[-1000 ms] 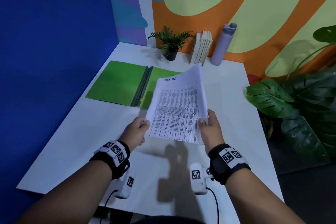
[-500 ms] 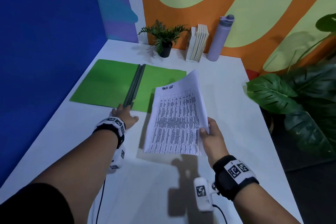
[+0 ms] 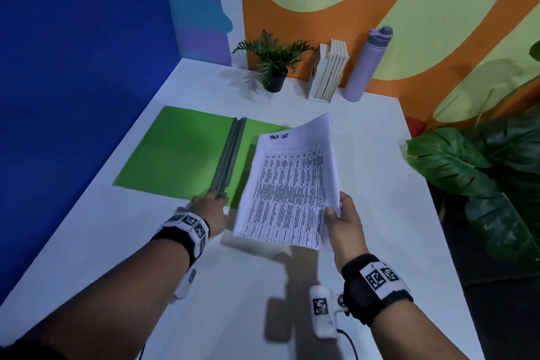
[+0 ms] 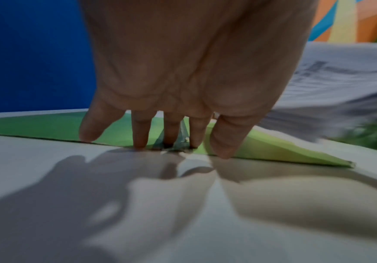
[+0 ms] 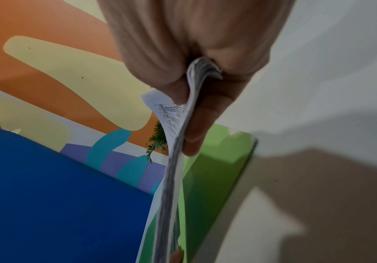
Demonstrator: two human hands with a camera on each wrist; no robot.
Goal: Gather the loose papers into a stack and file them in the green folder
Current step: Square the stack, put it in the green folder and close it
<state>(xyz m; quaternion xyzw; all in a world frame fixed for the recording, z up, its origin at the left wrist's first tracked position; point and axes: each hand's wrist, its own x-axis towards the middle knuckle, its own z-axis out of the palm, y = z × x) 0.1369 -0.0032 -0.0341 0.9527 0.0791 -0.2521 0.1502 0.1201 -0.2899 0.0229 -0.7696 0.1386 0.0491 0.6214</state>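
Head view: the right hand (image 3: 346, 222) pinches a stack of papers (image 3: 289, 184) by its right edge, tilted above the white tabletop (image 3: 365, 155); the top sheet bears a printed table. The green folder (image 3: 187, 152) lies open and flat toward the left edge, a grey spine down its middle. The left wrist view alone shows the left hand (image 4: 183, 71) with straight fingertips (image 4: 140, 142) pressing the spine's near end. The right wrist view shows the stack's layered edge (image 5: 173, 178), slightly curved.

Green folder (image 3: 175, 152) with grey spine, white papers (image 3: 289, 184) printed in black tables, lilac bottle (image 3: 365, 64)
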